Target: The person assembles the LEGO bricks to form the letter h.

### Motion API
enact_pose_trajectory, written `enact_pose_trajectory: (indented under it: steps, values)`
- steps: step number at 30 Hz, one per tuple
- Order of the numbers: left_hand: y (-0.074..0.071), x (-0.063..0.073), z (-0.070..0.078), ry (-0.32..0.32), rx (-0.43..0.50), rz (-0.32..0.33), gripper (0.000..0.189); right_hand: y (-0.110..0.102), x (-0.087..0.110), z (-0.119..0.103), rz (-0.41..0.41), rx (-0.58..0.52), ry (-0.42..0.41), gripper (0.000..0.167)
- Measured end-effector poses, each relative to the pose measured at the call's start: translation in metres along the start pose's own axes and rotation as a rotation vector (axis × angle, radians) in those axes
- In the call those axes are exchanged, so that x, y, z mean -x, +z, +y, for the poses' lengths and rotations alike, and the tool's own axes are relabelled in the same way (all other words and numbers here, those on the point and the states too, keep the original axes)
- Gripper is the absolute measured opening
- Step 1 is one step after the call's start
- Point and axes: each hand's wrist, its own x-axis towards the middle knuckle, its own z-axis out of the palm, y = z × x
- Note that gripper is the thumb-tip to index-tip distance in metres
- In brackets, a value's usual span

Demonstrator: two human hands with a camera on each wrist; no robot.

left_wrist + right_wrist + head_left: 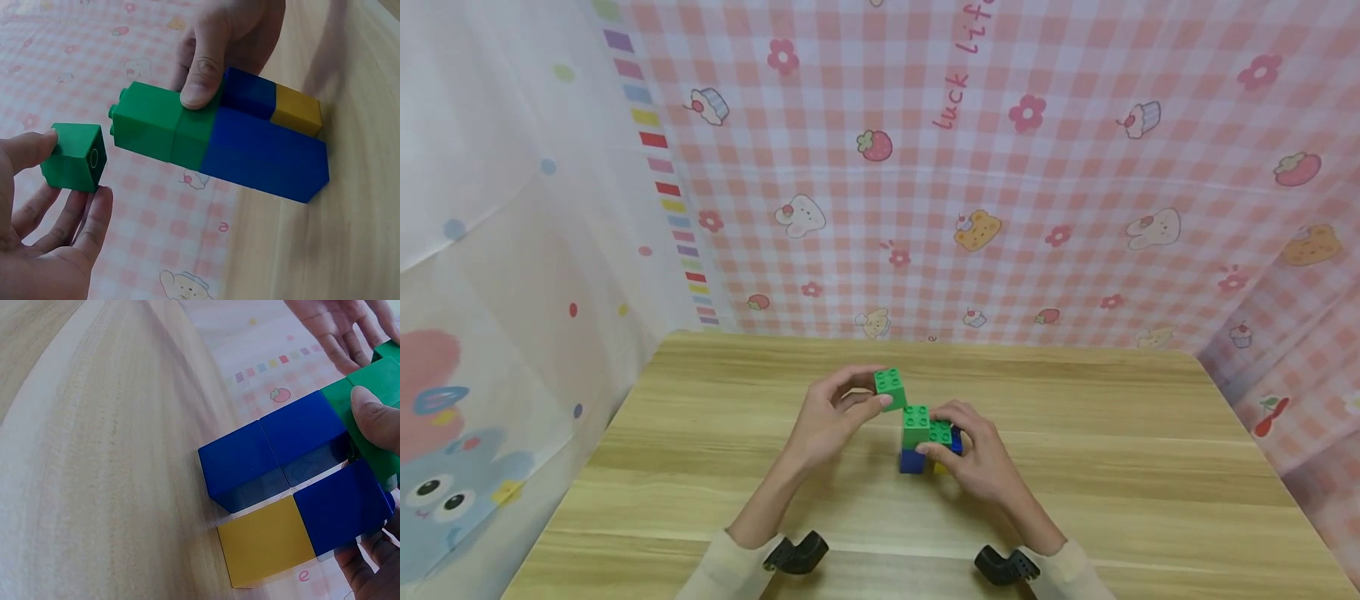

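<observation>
My left hand (820,427) pinches a green toy block (70,156) between thumb and fingers. It hangs in the air just up and left of the built stack in the head view. Two blue blocks (270,450) form one leg of that stack; beside it, a yellow block (265,542) with a blue block (342,505) on it forms the other. A green block (195,134) bridges both legs, and a smaller green block (147,119) sits above the all-blue leg. With thumb and fingers, my right hand (987,457) grips the stack around the bridging block.
The stack stands on a wooden table (715,475). A pink checked cloth (925,183) hangs behind the table, and a pale printed curtain (512,208) hangs on the left. Black curved pieces (801,552) are at both sleeve cuffs.
</observation>
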Motion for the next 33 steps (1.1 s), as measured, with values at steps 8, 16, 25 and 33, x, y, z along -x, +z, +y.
enact_pose_trajectory:
  steps: [8, 16, 25, 33]
  values:
    - [0.009, -0.002, 0.007, 0.025, -0.024, -0.018, 0.035, 0.0, 0.0, 0.002, 0.001, 0.001, 0.003, 0.029]
    - [0.016, -0.004, 0.009, 0.079, -0.071, -0.035, 0.035, 0.001, 0.0, 0.005, 0.013, 0.009, -0.034, 0.027]
    - [0.02, -0.003, 0.008, 0.106, -0.124, -0.084, 0.039, 0.001, 0.0, 0.002, -0.002, -0.007, -0.006, 0.027]
    - [0.021, -0.004, 0.004, 0.134, -0.131, -0.108, 0.038, 0.001, -0.001, 0.003, -0.004, -0.015, -0.014, 0.026]
